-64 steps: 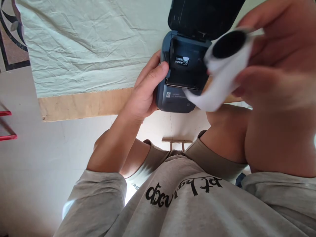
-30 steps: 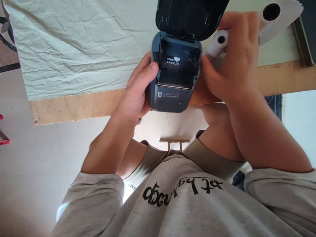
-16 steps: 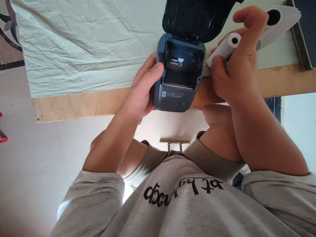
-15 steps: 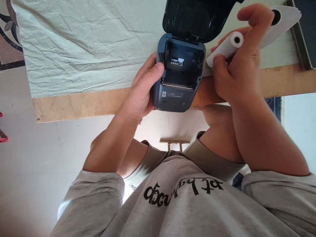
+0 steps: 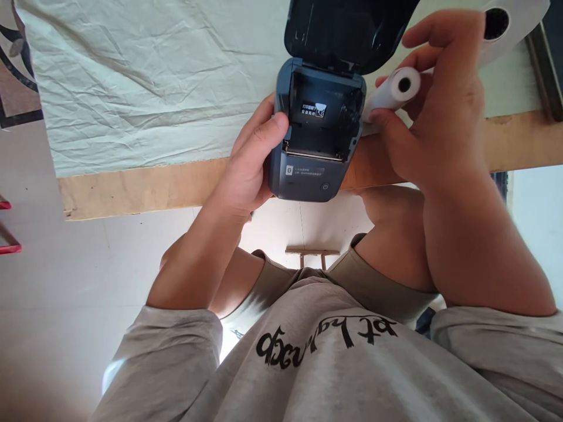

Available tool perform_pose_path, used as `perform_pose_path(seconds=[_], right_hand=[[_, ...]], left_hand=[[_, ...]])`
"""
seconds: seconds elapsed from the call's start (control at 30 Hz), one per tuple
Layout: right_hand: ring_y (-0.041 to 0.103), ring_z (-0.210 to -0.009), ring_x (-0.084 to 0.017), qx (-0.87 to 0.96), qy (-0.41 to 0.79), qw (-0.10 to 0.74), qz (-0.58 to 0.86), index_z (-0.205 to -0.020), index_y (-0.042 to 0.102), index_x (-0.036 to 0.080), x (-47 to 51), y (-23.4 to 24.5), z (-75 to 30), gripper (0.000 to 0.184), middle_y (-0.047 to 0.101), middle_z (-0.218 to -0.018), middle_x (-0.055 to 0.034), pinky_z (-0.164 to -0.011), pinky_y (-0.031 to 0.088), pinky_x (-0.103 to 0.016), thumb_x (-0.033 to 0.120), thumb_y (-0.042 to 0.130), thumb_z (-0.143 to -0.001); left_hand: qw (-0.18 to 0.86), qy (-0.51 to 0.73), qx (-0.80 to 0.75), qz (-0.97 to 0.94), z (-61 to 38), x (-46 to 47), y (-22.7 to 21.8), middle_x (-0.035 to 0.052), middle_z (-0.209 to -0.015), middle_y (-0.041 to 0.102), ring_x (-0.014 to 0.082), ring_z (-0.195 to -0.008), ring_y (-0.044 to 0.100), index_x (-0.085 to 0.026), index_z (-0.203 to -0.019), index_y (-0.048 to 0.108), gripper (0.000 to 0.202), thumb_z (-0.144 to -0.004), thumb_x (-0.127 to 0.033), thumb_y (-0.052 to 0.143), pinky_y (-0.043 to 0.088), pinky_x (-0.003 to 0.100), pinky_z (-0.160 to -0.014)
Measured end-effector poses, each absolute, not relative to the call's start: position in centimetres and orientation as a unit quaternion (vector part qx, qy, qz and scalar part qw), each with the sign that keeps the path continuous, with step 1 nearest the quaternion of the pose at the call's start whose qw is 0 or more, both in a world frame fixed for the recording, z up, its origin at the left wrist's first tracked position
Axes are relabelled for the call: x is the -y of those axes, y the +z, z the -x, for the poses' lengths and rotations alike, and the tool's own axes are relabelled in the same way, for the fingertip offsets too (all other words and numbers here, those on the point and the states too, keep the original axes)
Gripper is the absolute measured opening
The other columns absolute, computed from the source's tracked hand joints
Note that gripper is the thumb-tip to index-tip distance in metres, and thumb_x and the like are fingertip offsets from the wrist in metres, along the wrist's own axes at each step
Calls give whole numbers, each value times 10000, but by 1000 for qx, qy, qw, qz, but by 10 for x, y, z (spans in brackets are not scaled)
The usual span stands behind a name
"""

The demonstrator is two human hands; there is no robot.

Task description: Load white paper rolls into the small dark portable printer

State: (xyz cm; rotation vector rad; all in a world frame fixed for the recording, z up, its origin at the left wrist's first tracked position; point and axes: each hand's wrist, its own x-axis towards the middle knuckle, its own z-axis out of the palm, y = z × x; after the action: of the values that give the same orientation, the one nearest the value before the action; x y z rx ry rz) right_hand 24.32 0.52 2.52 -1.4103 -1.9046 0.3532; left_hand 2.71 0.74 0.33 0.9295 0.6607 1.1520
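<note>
There is one dark-blue plastic printer (image 5: 317, 129), two white cylindrical paper rolls (image 5: 391, 97) (image 5: 525, 26), two bare hands (image 5: 253, 158) (image 5: 451, 111), one creased pale-green cloth (image 5: 149, 88) and, cut off leftward, probably two red bars (image 5: 11, 249).

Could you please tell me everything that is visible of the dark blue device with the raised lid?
The device looks plastic, with rounded corners. Its black lid stands open, partly cut off by the picture's top edge. Inside the hollow is a small label with white print; a thin bar crosses the near end. Below are a pale sign and a power button. The left hand grips its left side, over the wooden table edge.
</note>
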Motion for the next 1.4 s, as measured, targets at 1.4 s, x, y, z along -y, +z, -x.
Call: perform_pose_path(seconds=[1.4], right_hand=[[688, -926, -198, 751, 59, 568, 332, -898, 587, 152, -6, 27, -196, 211, 716, -961, -41, -817, 537, -346, 159, 723, -737]], left_hand=[[667, 469, -257, -519, -14, -16, -7, 43, -991, 669, 341, -1190, 637, -260, -1155, 627, 455, -840, -569, 517, 591, 326, -710]])
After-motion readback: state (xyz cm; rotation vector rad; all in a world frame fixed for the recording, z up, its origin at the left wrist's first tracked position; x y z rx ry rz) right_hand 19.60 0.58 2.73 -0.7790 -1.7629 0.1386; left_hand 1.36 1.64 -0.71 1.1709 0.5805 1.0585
